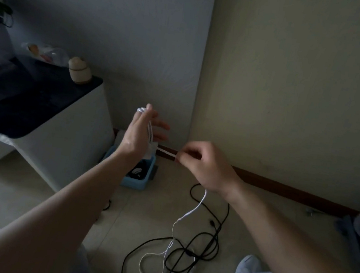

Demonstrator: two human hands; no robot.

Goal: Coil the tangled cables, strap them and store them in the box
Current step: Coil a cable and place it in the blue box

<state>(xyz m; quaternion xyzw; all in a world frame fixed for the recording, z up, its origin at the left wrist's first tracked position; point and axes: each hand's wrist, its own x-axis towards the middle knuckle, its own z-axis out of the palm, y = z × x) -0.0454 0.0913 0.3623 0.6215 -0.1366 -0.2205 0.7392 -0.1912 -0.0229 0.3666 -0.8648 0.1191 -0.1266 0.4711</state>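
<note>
My left hand (143, 132) is raised with fingers spread and straight, and turns of a white cable (187, 215) loop round it from the thumb down to the palm. My right hand (203, 162) pinches the same white cable, which runs taut between both hands and then hangs from the right hand to the floor. There it lies tangled with a black cable (203, 250) between my knees. A light blue box (139, 183) stands on the floor under my left hand, with dark coiled cable inside.
A white cabinet (64, 145) with a dark top stands at the left, holding a small beige jar (80, 70) and a plastic bag (46, 53). Walls meet in a corner behind the hands, with a brown skirting board (281, 187). A slipper (249, 264) shows at the lower right.
</note>
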